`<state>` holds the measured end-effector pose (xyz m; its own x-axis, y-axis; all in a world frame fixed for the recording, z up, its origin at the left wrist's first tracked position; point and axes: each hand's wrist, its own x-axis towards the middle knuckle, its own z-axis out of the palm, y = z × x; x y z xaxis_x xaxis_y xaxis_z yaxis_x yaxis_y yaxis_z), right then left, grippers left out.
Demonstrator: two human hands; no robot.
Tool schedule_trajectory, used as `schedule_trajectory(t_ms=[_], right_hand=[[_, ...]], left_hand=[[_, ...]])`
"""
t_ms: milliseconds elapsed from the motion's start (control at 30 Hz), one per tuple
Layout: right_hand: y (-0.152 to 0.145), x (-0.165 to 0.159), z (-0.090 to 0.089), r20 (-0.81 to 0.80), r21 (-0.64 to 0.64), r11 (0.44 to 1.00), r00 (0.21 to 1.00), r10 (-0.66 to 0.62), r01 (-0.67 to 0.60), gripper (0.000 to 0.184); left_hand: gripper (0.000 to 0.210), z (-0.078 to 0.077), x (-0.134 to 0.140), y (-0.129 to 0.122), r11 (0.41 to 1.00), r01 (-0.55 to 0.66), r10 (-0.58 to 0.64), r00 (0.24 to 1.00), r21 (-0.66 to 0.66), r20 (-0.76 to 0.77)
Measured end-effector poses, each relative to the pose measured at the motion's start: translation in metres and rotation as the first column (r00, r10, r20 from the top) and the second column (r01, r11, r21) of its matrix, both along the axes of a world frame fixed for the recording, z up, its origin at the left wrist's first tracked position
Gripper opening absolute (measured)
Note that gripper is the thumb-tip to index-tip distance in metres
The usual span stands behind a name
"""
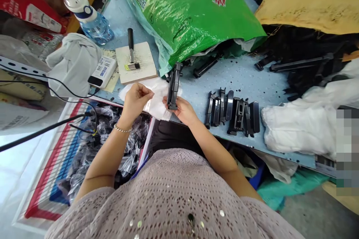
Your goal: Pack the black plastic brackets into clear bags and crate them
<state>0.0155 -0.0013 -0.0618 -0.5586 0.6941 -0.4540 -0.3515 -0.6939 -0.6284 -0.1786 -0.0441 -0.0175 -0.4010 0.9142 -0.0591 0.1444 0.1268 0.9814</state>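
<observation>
My right hand (183, 111) grips the lower end of a long black plastic part (174, 86), held upright over the table edge. To its left, my left hand (136, 101) is closed in a pinch, thumb against fingertips. Whatever may be between those fingers is too small to make out. Thin white plastic bags (159, 101) lie flat on the table between and beneath both hands. Right of my right hand, several similar black parts (238, 115) stand in a row along the front of the table.
A large green sack (202, 11) with black parts at its mouth covers the table's back. A hammer (130, 44) lies on a board (119, 59), beside a water bottle (95, 26). White bags (297, 129) are stacked right. A basket (47, 179) of wrapped parts stands below left.
</observation>
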Motion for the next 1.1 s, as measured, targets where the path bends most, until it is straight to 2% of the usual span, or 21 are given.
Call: schedule_trajectory(t_ms=[133,200,267,333,367,467,533,633,700,767,833,867,933,967,1033,1100], right_hand=[[-0.006,0.015,0.005,-0.024,0.029,1.0,1.0,-0.001,0.002,0.021],[-0.012,0.032,0.013,-0.029,0.064,0.998,1.0,0.009,-0.007,0.022],[-0.02,0.05,0.02,-0.058,0.093,0.994,0.996,0.061,-0.055,0.022],[-0.029,0.065,0.022,-0.133,0.098,0.979,0.973,0.19,-0.178,0.025],[-0.033,0.069,0.02,-0.189,0.091,0.963,0.945,0.267,-0.254,0.028],[-0.042,0.07,0.01,-0.375,-0.012,0.876,0.814,0.443,-0.482,0.033],[-0.043,0.065,0.003,-0.463,-0.154,0.818,0.772,0.436,-0.554,0.033],[-0.041,0.057,0.0,-0.495,-0.359,0.799,0.824,0.275,-0.482,0.037],[-0.04,0.055,0.004,-0.491,-0.417,0.801,0.848,0.2,-0.43,0.043],[-0.04,0.054,0.008,-0.489,-0.411,0.792,0.843,0.226,-0.451,0.047],[-0.039,0.052,0.01,-0.447,-0.364,0.812,0.85,0.278,-0.456,0.043],[-0.039,0.051,0.01,-0.387,-0.323,0.845,0.874,0.293,-0.426,0.04],[-0.04,0.051,0.01,-0.147,-0.162,0.933,0.942,0.3,-0.322,0.036],[-0.041,0.052,0.01,-0.003,-0.062,0.958,0.96,0.279,-0.279,0.035],[-0.045,0.055,0.013,0.226,0.099,0.967,0.952,0.207,-0.234,0.028],[-0.051,0.06,0.019,0.376,0.245,0.941,0.918,0.129,-0.232,0.01]], left_hand=[[0.016,0.015,0.001,-0.01,0.994,0.087,-0.086,0.996,0.061,-0.014],[0.005,0.017,0.006,-0.018,0.984,0.16,-0.145,0.975,0.077,-0.169],[0.023,0.014,0.01,-0.025,0.973,0.231,-0.198,0.884,0.028,-0.424],[0.035,0.007,0.012,-0.027,0.967,0.25,-0.221,0.753,-0.042,-0.62],[0.04,0.004,0.012,-0.027,0.968,0.243,-0.219,0.712,-0.058,-0.667],[0.05,-0.005,0.009,-0.024,0.97,0.238,-0.202,0.707,-0.042,-0.678],[0.054,-0.007,0.006,-0.025,0.97,0.241,-0.191,0.717,-0.019,-0.67],[0.057,-0.006,0.008,-0.033,0.963,0.267,-0.171,0.688,0.027,-0.705],[0.061,-0.004,0.015,-0.041,0.945,0.316,-0.148,0.65,0.088,-0.746],[0.067,-0.002,0.027,-0.05,0.903,0.402,-0.139,0.61,0.154,-0.78],[0.073,0.001,0.04,-0.06,0.83,0.528,-0.195,0.578,0.18,-0.792],[0.075,0.002,0.046,-0.065,0.789,0.588,-0.243,0.564,0.177,-0.789],[0.076,0.006,0.056,-0.073,0.731,0.661,-0.329,0.559,0.169,-0.761],[0.076,0.009,0.059,-0.076,0.719,0.674,-0.357,0.568,0.17,-0.742],[0.075,0.015,0.064,-0.079,0.692,0.704,-0.406,0.562,0.159,-0.72],[0.072,0.021,0.068,-0.081,0.647,0.755,-0.452,0.49,0.104,-0.745]])
